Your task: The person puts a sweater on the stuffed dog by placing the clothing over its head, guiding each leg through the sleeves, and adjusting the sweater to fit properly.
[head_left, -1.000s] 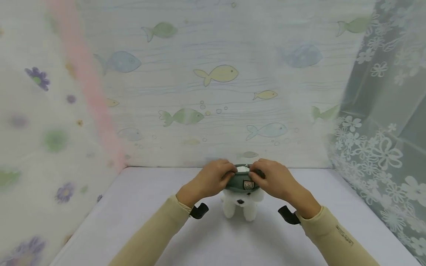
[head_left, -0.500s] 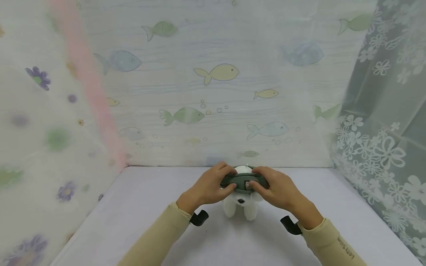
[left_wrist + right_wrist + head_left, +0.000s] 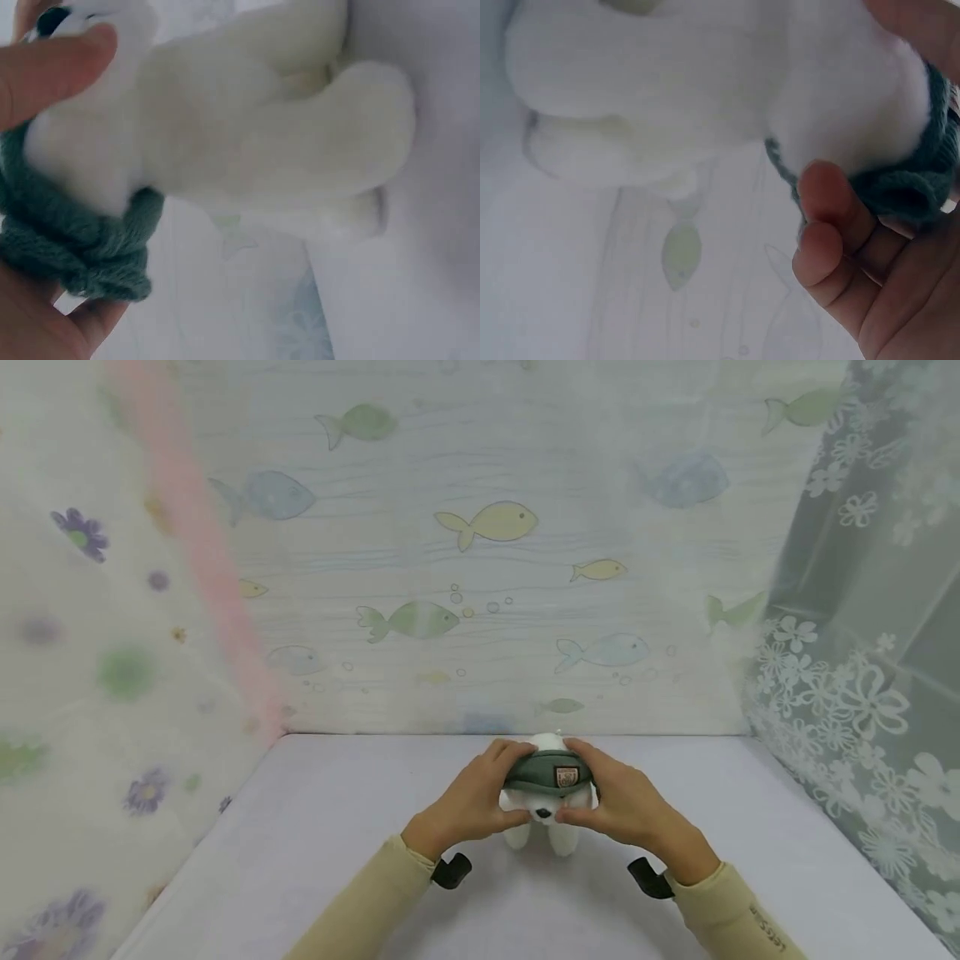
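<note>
A white plush dog [image 3: 542,798] in a green cap [image 3: 542,772] stands toward the far side of the white bench [image 3: 330,814], left hand [image 3: 476,795] and right hand [image 3: 630,797] gripping its head from either side. Fish-printed cloth [image 3: 480,585] hangs beyond; flowered sheeting [image 3: 67,710] lines the left.

Curtained-off setting, premises indeterminate: a fish-printed curtain [image 3: 480,593] hangs beyond left grip [image 3: 471,797] and right grip [image 3: 628,797], flower-printed curtain [image 3: 82,635] to their left, lacy curtain [image 3: 873,697] to their right.
</note>
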Demonstrator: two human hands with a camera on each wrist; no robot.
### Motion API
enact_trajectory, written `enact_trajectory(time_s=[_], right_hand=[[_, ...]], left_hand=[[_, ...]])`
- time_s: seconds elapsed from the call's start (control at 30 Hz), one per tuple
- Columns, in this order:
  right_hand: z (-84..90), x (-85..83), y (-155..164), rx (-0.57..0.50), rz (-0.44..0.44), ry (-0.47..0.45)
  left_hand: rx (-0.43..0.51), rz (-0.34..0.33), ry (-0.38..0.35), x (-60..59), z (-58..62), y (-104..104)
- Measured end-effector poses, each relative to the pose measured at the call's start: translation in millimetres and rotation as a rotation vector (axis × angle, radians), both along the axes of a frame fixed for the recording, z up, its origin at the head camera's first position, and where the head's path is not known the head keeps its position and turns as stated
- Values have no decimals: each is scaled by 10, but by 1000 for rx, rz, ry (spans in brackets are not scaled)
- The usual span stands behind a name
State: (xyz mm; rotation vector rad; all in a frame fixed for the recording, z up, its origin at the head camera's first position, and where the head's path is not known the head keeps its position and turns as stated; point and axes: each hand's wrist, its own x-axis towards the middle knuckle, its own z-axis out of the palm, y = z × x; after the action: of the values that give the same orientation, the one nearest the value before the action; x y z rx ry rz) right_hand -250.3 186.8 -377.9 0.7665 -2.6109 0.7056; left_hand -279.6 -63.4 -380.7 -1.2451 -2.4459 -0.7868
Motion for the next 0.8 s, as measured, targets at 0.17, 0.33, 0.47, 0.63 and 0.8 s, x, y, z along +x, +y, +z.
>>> enact_trajectory(time_s=[0.17,0.33,0.47,0.63,0.8], right_hand=[[-77,-12,-44,-64,35,0],[-86,-35,-70,-107,78,33],[-92,-76,-97,-135,127,59],[-116,-156,-190,-175,171,34],[-142,-224,-316,-209,208,10]], left_hand=[[36,28,3,-2,-71,39],[75,23,44,-1,-90,32],[98,17,100,6,-117,-1],[162,60,139,29,-152,-77],[206,108,129,40,-189,-189]])
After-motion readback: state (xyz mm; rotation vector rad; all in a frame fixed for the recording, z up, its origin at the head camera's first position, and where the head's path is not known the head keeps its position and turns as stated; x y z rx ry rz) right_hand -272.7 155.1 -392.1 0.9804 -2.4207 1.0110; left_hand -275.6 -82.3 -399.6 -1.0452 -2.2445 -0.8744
